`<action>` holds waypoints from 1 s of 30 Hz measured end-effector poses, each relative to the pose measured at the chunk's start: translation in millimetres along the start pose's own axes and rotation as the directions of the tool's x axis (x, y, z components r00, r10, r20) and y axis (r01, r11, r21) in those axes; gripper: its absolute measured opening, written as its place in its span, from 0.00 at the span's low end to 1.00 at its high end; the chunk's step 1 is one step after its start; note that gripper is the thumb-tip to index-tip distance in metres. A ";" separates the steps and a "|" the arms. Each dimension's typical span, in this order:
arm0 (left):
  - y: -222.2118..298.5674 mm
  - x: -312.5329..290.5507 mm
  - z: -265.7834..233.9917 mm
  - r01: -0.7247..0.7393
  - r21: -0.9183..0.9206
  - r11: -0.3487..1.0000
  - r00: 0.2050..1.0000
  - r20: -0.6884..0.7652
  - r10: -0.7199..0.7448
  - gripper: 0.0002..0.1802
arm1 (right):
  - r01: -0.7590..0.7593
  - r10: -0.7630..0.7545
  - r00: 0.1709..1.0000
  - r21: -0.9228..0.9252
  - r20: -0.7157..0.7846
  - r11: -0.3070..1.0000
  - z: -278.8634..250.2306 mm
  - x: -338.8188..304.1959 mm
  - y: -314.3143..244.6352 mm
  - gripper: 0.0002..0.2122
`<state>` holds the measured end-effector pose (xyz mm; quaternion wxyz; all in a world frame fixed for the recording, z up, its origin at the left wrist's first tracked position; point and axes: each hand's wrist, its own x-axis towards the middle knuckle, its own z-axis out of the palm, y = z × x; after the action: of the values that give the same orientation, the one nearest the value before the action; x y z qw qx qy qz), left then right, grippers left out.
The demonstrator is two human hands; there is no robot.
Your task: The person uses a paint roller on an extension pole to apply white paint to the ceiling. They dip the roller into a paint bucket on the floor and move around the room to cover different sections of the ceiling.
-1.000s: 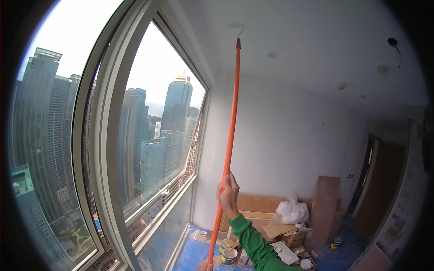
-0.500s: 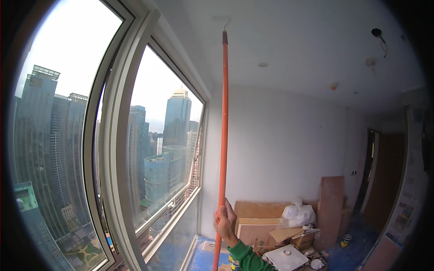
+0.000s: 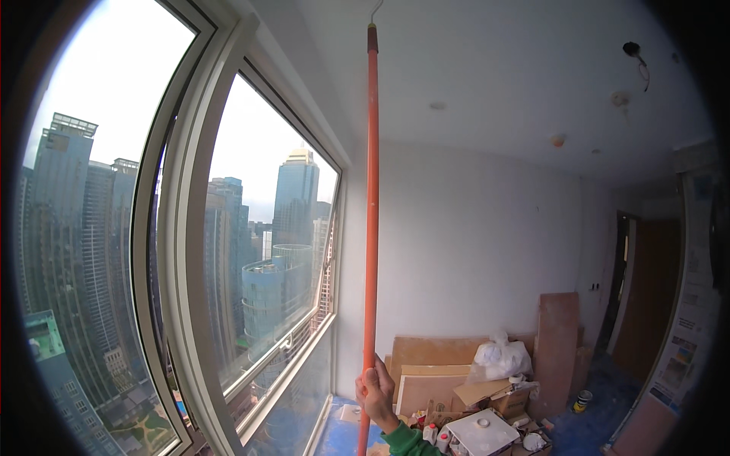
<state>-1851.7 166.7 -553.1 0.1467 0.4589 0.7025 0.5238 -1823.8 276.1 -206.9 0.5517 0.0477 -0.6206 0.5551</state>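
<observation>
My right hand, in a green sleeve, is closed round the lower part of a long orange extension pole. The pole stands nearly upright and reaches toward the white ceiling. From its dark upper end a thin bent metal rod sticks out, like a paint roller's frame. Whatever the rod carries lies beyond the top edge. Below my hand, the pole runs out of the picture. My left hand does not show.
Tall framed windows line the left side. Boards, a white plastic bag, boxes, bottles and a white lid-like panel are piled by the far wall. A can stands on blue floor covering. Wires hang from the ceiling.
The pole's top end has moved up in the picture, carrying the bent rod to the top edge. My right hand sits slightly lower, still gripping the pole.
</observation>
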 end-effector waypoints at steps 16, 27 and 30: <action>348.7 231.1 -147.7 -0.346 -0.745 0.570 0.912 -0.123 0.392 0.26 | -0.003 -0.026 0.988 -0.185 -0.152 0.983 -57.4 -59.7 42.3 0.14; 444.9 363.0 -134.6 -0.379 -0.743 0.552 0.911 -0.195 0.363 0.22 | -0.538 0.516 0.821 -0.031 -0.243 0.842 -115.2 -169.7 97.6 0.19; 453.4 406.8 -136.6 -0.352 -0.741 0.571 0.923 -0.175 0.343 0.23 | -0.623 0.601 0.751 0.008 -0.274 0.782 -122.5 -204.2 95.6 0.18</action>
<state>-1940.9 423.0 9.1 0.2158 0.4799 0.3140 0.7903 -1731.7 290.2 -446.0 0.4179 -0.2547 -0.5461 0.6799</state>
